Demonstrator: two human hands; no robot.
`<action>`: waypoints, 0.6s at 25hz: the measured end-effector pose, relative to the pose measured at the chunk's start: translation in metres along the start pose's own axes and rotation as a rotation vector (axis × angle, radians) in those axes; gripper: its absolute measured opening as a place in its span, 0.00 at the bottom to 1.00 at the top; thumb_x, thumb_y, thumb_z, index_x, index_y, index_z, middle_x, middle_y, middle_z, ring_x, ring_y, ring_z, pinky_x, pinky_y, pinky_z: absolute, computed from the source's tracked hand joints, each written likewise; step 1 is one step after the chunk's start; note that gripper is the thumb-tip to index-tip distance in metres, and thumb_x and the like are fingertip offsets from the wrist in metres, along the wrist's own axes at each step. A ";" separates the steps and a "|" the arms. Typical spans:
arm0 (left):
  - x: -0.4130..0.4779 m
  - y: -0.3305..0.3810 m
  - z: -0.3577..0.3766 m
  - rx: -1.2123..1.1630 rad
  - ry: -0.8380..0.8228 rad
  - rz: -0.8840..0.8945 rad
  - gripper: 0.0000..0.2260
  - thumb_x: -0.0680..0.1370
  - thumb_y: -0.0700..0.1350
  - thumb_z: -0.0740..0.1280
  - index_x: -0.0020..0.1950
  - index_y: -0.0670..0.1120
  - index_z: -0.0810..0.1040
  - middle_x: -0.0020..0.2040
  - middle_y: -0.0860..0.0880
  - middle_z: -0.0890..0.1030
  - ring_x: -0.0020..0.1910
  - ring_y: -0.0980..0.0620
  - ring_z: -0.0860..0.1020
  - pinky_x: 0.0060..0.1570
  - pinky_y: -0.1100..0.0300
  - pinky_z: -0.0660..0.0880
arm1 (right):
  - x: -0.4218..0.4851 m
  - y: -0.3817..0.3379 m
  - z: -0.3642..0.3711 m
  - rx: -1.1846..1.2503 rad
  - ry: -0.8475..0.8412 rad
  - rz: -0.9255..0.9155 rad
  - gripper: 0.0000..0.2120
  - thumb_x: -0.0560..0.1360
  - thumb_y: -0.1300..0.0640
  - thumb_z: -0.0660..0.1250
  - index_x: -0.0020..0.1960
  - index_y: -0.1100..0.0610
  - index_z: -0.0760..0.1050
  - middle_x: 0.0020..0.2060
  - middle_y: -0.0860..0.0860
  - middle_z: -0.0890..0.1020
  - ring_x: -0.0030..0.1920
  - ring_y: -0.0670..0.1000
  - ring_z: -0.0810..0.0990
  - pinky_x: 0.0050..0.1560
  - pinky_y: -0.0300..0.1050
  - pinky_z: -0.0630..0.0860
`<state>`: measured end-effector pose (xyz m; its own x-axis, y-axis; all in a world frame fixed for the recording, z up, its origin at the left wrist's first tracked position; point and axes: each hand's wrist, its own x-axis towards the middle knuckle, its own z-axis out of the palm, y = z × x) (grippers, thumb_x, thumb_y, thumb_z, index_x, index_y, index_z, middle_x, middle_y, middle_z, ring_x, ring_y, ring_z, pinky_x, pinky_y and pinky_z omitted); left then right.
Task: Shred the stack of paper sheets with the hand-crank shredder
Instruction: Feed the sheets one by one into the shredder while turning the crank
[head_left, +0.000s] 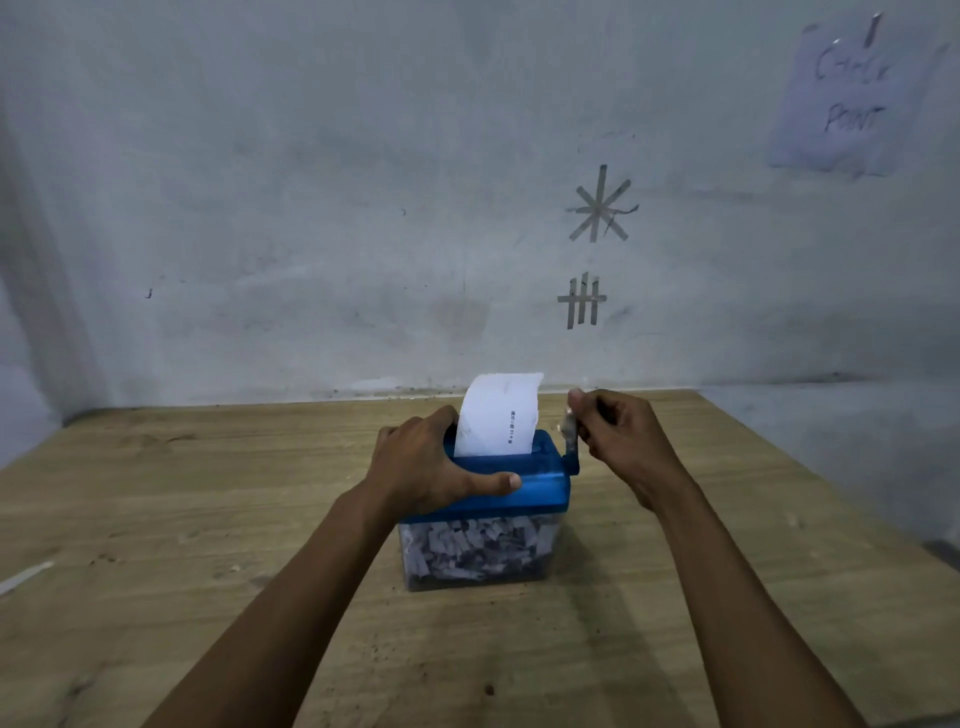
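Fingers (592, 410) of the right hand (623, 441) curl round the crank (570, 441), the left hand (431, 467) clamps the shredder (543, 486) on the table (208, 493), sheet (496, 415) upright in its slot, so steady, even turns under firm downward pressure should feed it straight.

The rectangular plastic shredder top (540, 491) is saturated blue, and its crank knob (568, 428) at 3 o'clock is dull whitish-grey. The curled white paper sheet (493, 415) carries one short column of black print. The clear plastic bin (551, 545) shows white and grey shreds (478, 551). The wooden table (156, 493) is pale tan with a streaky grain. On the grey-blue wall (260, 182), at 1 o'clock, grey tape forms an asterisk (600, 205) and a crossed tally (582, 300). At 2 o'clock, a lilac note (852, 98) bears dark handwriting.
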<state>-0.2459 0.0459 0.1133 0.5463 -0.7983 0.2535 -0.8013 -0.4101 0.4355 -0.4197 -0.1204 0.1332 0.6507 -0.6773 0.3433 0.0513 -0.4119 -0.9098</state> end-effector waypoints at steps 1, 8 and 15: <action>0.000 0.000 0.000 -0.005 -0.002 0.002 0.43 0.59 0.81 0.66 0.64 0.55 0.70 0.62 0.53 0.80 0.53 0.51 0.76 0.62 0.46 0.73 | 0.010 0.006 0.006 0.026 -0.015 0.079 0.21 0.82 0.48 0.65 0.39 0.64 0.79 0.32 0.54 0.80 0.33 0.49 0.74 0.34 0.39 0.70; -0.001 0.001 -0.002 0.001 0.021 0.000 0.42 0.54 0.84 0.60 0.57 0.56 0.69 0.54 0.56 0.78 0.51 0.52 0.76 0.59 0.50 0.71 | 0.019 0.057 0.033 0.328 -0.008 0.654 0.13 0.81 0.56 0.64 0.55 0.67 0.77 0.50 0.63 0.84 0.47 0.60 0.84 0.48 0.52 0.82; -0.005 0.008 -0.001 0.046 0.067 -0.052 0.47 0.56 0.84 0.60 0.63 0.54 0.72 0.57 0.56 0.79 0.56 0.51 0.76 0.60 0.49 0.68 | -0.003 0.075 0.043 0.350 0.082 0.683 0.12 0.82 0.59 0.60 0.55 0.65 0.79 0.48 0.63 0.85 0.47 0.62 0.85 0.51 0.56 0.83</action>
<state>-0.2546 0.0476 0.1165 0.6015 -0.7448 0.2889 -0.7808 -0.4715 0.4100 -0.3852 -0.1232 0.0534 0.5665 -0.7607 -0.3169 -0.0958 0.3211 -0.9422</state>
